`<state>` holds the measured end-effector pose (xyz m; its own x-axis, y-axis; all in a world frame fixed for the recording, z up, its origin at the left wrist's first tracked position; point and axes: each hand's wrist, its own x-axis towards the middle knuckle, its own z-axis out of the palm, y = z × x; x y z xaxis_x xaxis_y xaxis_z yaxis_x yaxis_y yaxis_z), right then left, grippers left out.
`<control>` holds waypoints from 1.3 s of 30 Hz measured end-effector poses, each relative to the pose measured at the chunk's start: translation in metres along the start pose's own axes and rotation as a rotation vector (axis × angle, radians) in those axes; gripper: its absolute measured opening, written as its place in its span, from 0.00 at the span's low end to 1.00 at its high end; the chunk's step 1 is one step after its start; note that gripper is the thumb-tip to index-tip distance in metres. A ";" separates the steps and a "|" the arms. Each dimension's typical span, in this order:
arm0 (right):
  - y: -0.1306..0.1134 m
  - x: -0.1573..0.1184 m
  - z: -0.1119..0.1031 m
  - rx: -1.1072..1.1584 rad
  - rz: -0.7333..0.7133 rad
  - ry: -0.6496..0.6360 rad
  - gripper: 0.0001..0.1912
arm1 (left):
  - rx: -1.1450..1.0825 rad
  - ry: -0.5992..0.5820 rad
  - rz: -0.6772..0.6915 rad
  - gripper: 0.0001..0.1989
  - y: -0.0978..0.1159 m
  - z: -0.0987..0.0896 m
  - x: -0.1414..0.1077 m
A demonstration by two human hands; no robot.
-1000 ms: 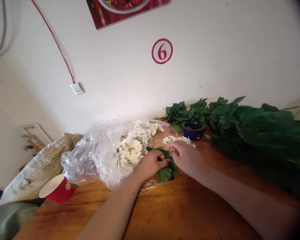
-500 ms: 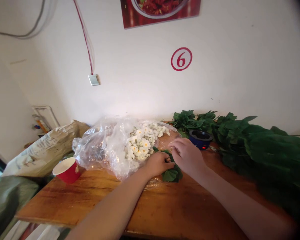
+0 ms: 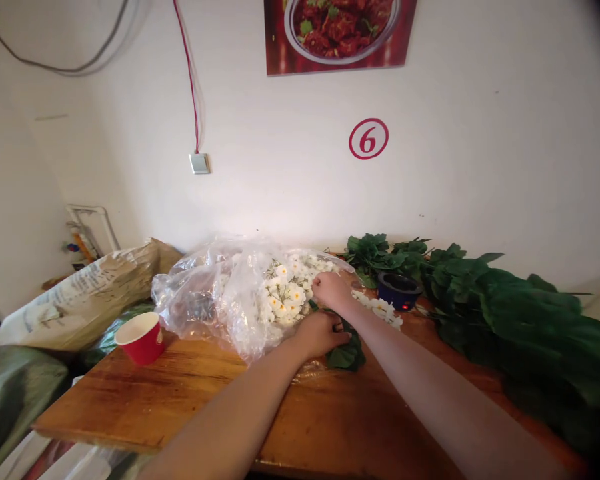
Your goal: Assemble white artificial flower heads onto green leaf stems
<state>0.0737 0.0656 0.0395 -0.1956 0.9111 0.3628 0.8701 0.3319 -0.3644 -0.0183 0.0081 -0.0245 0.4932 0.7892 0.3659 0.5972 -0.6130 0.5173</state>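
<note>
On the wooden counter [image 3: 145,407], at the front edge of the clear plastic bag [image 3: 200,300], the left hand [image 3: 321,335] has a closed grip on green leaves [image 3: 345,357]. The right hand [image 3: 331,291] is curled narrow against the white flowers [image 3: 290,290] inside the bag's mouth; whether it holds any, I cannot tell. Right of the bag lie loose white blossoms [image 3: 375,307], a dark blue bowl [image 3: 399,291] and heaped leafy stems [image 3: 520,320]. Left of it stand a red paper cup [image 3: 140,339] and a printed sack [image 3: 85,303].

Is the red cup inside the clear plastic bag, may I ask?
No, the red cup stands on the wooden table, outside the clear plastic bag.
</note>
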 end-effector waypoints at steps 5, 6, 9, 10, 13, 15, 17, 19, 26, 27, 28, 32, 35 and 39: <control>0.011 -0.017 -0.022 0.057 0.025 0.112 0.12 | -0.025 -0.004 0.000 0.16 0.004 -0.005 -0.001; 0.014 -0.023 -0.028 0.076 0.028 0.156 0.12 | -0.035 -0.008 -0.006 0.16 0.004 -0.006 -0.001; 0.027 -0.043 -0.044 0.169 0.020 0.326 0.13 | -0.063 -0.038 -0.015 0.17 0.003 -0.006 -0.001; 0.033 -0.050 -0.048 0.201 0.013 0.368 0.14 | -0.067 -0.047 -0.011 0.17 0.003 -0.006 0.000; 0.052 -0.063 -0.051 0.293 -0.016 0.361 0.15 | -0.052 -0.045 -0.001 0.15 0.003 -0.006 0.002; 0.062 -0.064 -0.047 0.335 -0.004 0.311 0.14 | -0.032 -0.044 -0.016 0.15 0.004 -0.006 0.003; 0.069 -0.062 -0.040 0.394 0.041 0.301 0.14 | -0.017 -0.062 -0.037 0.14 0.005 -0.006 0.003; 0.071 -0.059 -0.033 0.482 0.089 0.385 0.15 | -0.010 -0.081 -0.045 0.15 0.006 -0.006 0.003; 0.058 -0.064 -0.026 0.348 -0.183 0.406 0.11 | -0.002 -0.064 -0.105 0.13 0.007 -0.005 0.002; 0.056 -0.064 -0.026 0.376 -0.162 0.465 0.11 | 0.003 -0.071 -0.099 0.13 0.006 -0.005 0.002; 0.055 -0.064 -0.025 0.416 -0.114 0.546 0.12 | 0.006 -0.082 -0.090 0.14 0.006 -0.005 0.002; 0.051 -0.060 -0.018 0.406 -0.025 0.549 0.09 | 0.017 -0.025 -0.075 0.11 0.007 -0.003 0.000; 0.047 -0.058 -0.014 0.455 0.044 0.452 0.08 | 0.057 -0.021 -0.078 0.10 0.009 -0.004 0.000; 0.039 -0.061 -0.018 0.893 0.208 0.516 0.11 | 0.072 -0.095 -0.038 0.15 0.008 -0.006 0.002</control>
<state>0.1276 0.0179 0.0187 0.3186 0.8257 0.4655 0.1737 0.4319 -0.8850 -0.0163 0.0046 -0.0155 0.5246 0.8073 0.2703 0.6590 -0.5861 0.4713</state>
